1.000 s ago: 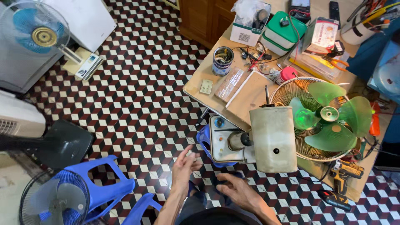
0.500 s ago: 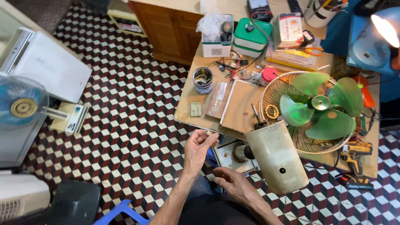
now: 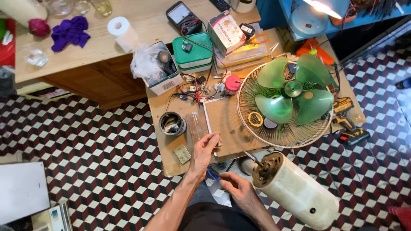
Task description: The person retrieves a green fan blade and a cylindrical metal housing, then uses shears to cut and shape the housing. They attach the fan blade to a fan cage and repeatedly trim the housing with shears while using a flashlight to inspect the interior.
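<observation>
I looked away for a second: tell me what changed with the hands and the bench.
The left hand, earlier raised over the floor, has reached forward onto the low wooden bench, fingertips at a clear plastic piece. The right hand stays low beside the cream fan body. The green fan blades lie unmoved.

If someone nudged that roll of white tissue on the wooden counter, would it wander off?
Likely, yes. The white tissue roll is a round cylinder that seems to lie on its side, so it may roll along the counter. It looks light and soft, probably squashing rather than breaking.
</observation>
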